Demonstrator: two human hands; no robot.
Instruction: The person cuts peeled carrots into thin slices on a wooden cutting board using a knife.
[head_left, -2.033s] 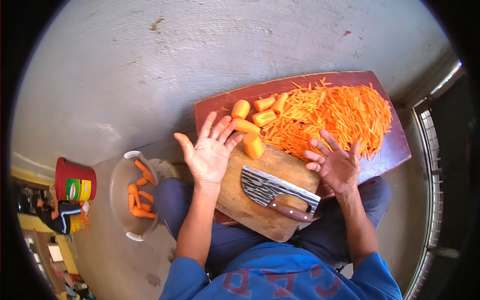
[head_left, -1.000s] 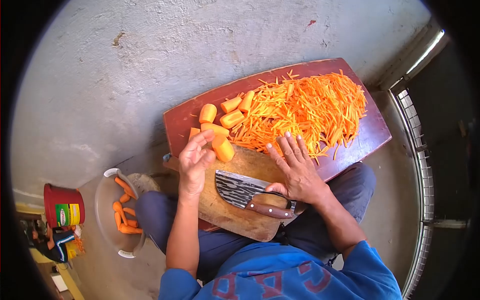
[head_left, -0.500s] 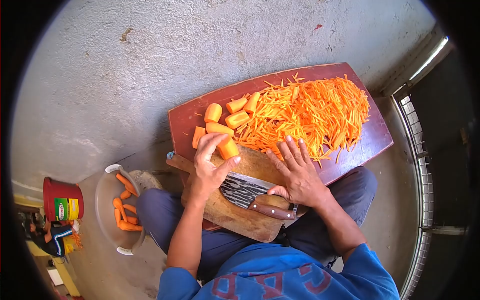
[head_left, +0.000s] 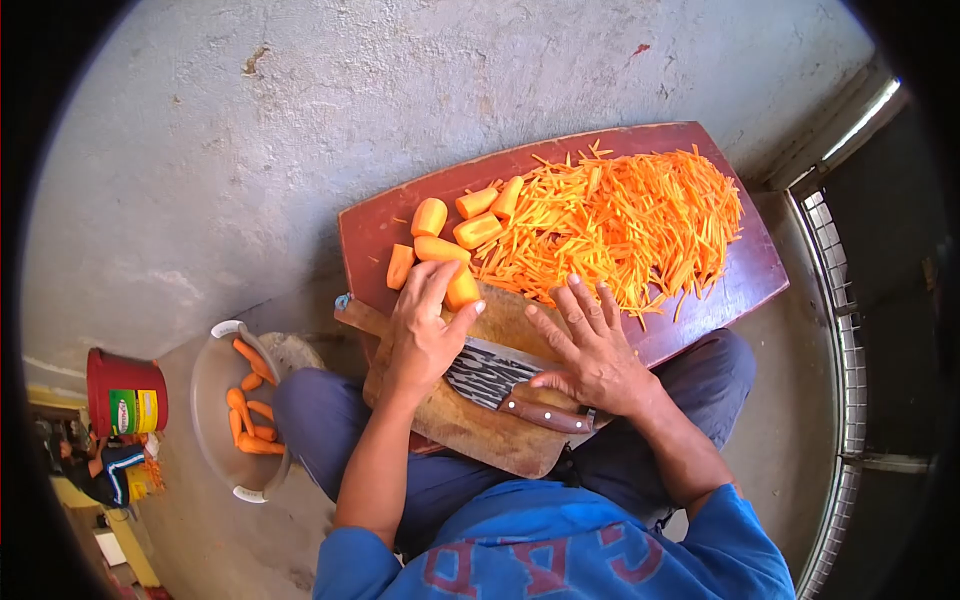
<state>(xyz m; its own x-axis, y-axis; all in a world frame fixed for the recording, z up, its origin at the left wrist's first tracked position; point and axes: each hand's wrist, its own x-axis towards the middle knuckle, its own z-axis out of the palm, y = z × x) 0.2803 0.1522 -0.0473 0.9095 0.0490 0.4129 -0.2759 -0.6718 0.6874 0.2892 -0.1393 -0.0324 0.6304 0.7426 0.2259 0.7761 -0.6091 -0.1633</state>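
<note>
My left hand (head_left: 422,330) curls its thumb and fingers around a peeled carrot piece (head_left: 462,287) at the far left part of the wooden cutting board (head_left: 480,425). My right hand (head_left: 596,350) holds nothing; its fingers are spread over the board's right side, tips close to a heap of carrot strips (head_left: 650,220). Between both hands a cleaver (head_left: 480,375) with a dark patterned blade and brown handle lies on the board. My right thumb is near the blade's upper edge; whether it touches I cannot tell. Several thick carrot pieces (head_left: 478,231) sit left of the heap.
The board rests over my lap and the edge of a low red table (head_left: 372,222) beside a rough wall (head_left: 250,170). A grey tub (head_left: 205,420) with whole carrots stands left, near a red bucket (head_left: 98,395). Farther left is another person (head_left: 95,470). A metal-framed grating (head_left: 850,380) stands right.
My left hand and the carrot piece have shifted slightly away from me. My right hand has moved slightly left, still spread. The cleaver lies nearly where it was.
</note>
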